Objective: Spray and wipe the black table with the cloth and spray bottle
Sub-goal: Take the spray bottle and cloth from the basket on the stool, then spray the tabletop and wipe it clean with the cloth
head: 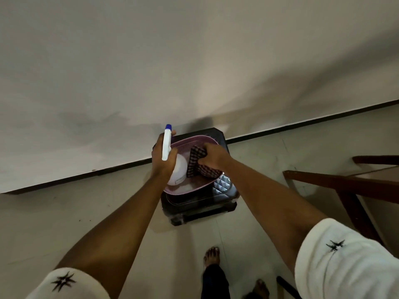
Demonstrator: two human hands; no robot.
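Pale wall [194, 61] fills the upper half of the view, with a dark skirting strip running along its foot. Light floor [64, 212] below.

Brown wooden frame [345, 184] at 3 o'clock, well apart from the rest.

Small black desk [222, 190] just below centre, set against the skirting. Glossy top, with a faceted panel showing at its 4 o'clock corner.

Pink oval basin [194, 139] sits on the desk and covers most of the top.

Both forearms bare, reaching in from 7 and 5 o'clock. White sleeves [345, 255] with a black star mark.

Left hand [162, 160] at the basin's 9 o'clock side, fingers wrapped round the neck of a white spray bottle [179, 169]. Blue nozzle points to 12 o'clock; round body lies over the basin. Cannot tell whether its base rests there.

Right hand [213, 157] at the basin's 2 o'clock side, fingers curled, gripping a dark checked cloth [194, 162]. Cloth lies bunched partly inside the basin, just beside the bottle.

Bare foot [211, 255] on the floor at 6 o'clock.
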